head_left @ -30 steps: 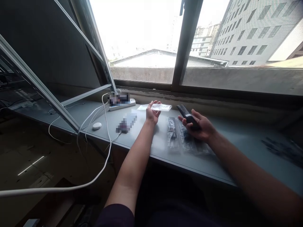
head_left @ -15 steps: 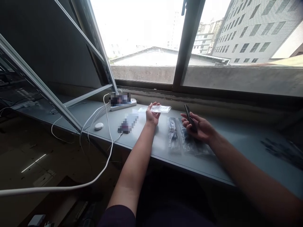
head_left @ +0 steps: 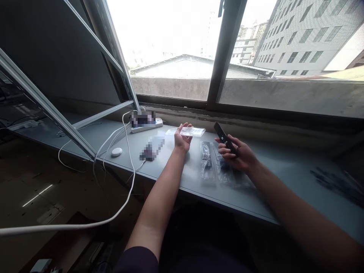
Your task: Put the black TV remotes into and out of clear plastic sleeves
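My right hand (head_left: 238, 154) is closed around a slim black remote-like device (head_left: 223, 136), which points up and away toward the window. My left hand (head_left: 182, 138) hovers palm up with fingers loosely curled and apart, holding nothing, just in front of a clear plastic bag (head_left: 186, 131) lying on the grey ledge (head_left: 284, 167). Two clear bags with dark contents (head_left: 207, 161) (head_left: 231, 172) lie flat below my right hand.
A white power strip (head_left: 146, 126) sits by the window frame, with white cables (head_left: 125, 159) trailing off the ledge's front edge. A phone (head_left: 152, 148) and a small white round object (head_left: 116, 152) lie to the left. A slanted metal frame (head_left: 48, 108) stands at far left.
My right hand has turned the black device in its fingers, from flat to edge-on and back to face up. My left hand has stayed in place.
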A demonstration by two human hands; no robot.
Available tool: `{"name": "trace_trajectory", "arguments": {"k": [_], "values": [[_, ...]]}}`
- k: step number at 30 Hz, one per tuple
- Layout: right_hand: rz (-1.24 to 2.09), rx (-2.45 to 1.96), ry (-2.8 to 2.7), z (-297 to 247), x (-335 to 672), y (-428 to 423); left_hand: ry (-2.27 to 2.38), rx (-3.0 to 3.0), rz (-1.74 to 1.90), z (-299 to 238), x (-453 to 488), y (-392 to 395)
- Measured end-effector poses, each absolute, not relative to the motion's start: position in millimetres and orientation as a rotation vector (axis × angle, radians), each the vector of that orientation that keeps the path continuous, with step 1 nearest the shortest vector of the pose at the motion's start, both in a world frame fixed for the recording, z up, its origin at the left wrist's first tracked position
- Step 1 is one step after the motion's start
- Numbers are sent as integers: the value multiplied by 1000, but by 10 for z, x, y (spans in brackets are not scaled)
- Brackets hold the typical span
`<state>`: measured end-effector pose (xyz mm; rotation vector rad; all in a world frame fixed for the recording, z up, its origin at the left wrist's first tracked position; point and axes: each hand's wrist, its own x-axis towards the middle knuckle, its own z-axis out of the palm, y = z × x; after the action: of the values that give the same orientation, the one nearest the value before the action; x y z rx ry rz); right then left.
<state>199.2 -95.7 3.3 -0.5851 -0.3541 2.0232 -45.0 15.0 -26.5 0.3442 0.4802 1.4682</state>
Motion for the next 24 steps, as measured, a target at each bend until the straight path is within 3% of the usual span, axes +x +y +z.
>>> {"name": "trace_trajectory", "arguments": {"k": [14, 24], "values": [[2022, -528, -442, 40, 1942, -1031, 460, 323, 1498, -187, -471, 127], [1925, -756, -378, 53, 1906, -996, 438, 347, 1509, -194, -489, 155]]}}
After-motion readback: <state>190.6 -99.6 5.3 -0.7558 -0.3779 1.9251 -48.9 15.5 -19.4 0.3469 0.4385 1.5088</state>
